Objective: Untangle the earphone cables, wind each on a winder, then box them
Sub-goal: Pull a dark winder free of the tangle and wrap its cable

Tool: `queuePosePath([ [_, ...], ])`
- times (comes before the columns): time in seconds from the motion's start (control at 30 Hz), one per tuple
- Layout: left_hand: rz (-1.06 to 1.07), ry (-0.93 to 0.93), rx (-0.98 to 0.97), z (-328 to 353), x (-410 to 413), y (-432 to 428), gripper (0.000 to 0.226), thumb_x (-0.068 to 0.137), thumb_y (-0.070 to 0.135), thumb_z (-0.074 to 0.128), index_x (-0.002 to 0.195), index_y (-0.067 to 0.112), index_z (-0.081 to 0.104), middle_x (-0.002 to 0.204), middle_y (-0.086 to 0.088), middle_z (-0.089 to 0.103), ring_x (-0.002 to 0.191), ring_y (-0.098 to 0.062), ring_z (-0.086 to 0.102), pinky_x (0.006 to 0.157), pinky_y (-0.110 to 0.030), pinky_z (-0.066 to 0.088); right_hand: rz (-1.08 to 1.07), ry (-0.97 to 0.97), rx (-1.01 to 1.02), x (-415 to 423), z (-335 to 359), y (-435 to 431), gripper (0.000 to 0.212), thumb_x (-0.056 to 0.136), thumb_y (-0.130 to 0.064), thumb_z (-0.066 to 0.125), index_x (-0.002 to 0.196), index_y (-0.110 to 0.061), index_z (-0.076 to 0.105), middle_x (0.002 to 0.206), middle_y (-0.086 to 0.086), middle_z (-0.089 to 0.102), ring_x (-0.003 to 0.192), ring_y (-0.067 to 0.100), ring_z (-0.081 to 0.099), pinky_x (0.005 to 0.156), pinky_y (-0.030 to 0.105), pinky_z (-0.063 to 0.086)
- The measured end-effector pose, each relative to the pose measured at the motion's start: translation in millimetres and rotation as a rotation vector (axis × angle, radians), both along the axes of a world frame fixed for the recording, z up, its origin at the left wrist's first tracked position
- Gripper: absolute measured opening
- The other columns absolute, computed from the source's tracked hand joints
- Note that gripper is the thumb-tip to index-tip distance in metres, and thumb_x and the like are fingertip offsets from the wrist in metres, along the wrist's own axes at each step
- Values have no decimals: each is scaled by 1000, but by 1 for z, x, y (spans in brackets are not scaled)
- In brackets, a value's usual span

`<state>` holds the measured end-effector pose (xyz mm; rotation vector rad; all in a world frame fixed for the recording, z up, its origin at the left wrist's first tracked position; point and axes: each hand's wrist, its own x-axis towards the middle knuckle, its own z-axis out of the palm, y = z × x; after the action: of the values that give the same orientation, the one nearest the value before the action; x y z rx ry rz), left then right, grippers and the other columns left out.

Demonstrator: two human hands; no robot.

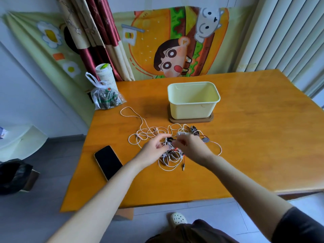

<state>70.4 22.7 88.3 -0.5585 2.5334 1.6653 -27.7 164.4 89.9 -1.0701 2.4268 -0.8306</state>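
with left hand [152,149] and right hand [192,148] each pinching strands of the earphone cables [168,155], heaped on the table [254,137]. barely begun: nothing untangled, wound or boxed. yellow box [192,109] behind, looking empty; phone [108,162] near, to the left; grey pieces [195,131] beyond, maybe winders.

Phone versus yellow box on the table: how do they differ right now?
The phone is black, flat and lies screen up at the left; the yellow box is pale, tall and stands open farther back. The phone lies directly on the table; the box sits on a brown base. Both have rounded corners.
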Motion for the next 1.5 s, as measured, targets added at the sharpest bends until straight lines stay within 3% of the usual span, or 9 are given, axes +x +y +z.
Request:
queuePosePath([
  [0.1,-55,13,-108,-8,7,4,15,99,19,48,103,21,62,88,-14,65,76,-17,54,69,-30,41,13,-33,-83,25,0,-13,21,97,-27,48,86,-14,61,65,-10,52,56,6,48,50,21,33],
  [0.27,89,-21,-204,-8,39,-22,35,102,24,39,71,17,56,59,-3,38,54,-15,34,52,-28,25,10,-123,-31,34,-8,5,19,95,-29,52,85,-15,60,68,-7,56,58,7,50,52,20,37],
  [0.7,479,-88,-173,-23,64,-72,34,102,22,36,77,11,57,63,-3,41,58,-15,38,54,-26,30,-330,-136,396,25,-74,72,39,94,-48,48,75,-18,63,63,-4,57,53,10,50,46,20,34],
  [0.83,420,-75,-57,-22,49,-59,23,100,21,45,122,14,50,93,-4,52,79,-14,47,66,-27,39,-434,48,336,23,-46,62,37,94,-45,49,75,-17,62,59,-4,55,52,14,50,44,22,30],
  [0.93,203,-28,21,-17,35,-35,59,94,16,58,140,33,26,77,2,43,71,-9,44,64,-14,37,-313,115,174,28,-15,39,30,95,-42,48,75,-21,55,57,-9,50,50,8,46,45,22,31],
  [1.07,-183,22,-40,-11,14,4,34,94,18,57,125,32,51,67,4,42,62,-8,40,57,-15,35,-124,43,37,43,-5,11,27,99,-33,45,88,-16,63,63,-9,52,51,5,45,47,20,30],
  [1.17,-212,17,-87,-17,5,8,11,96,18,54,99,18,64,67,9,52,62,-3,44,57,-14,37,-107,-23,4,40,-12,11,29,99,-32,45,87,-12,63,65,-6,54,55,9,46,51,25,33],
  [1.27,-106,-42,-173,-30,3,-10,21,96,24,54,77,19,61,67,-1,54,62,-13,46,60,-29,38,-132,-101,75,22,-19,30,24,96,-31,51,90,-13,66,66,-7,57,54,7,49,49,20,35],
  [1.5,-162,-136,-190,-41,-11,-8,23,96,25,54,73,21,54,60,3,44,54,-11,36,52,-21,29,-345,19,182,-32,-12,59,27,91,-36,59,93,-13,72,79,5,67,60,16,54,50,25,38],
])
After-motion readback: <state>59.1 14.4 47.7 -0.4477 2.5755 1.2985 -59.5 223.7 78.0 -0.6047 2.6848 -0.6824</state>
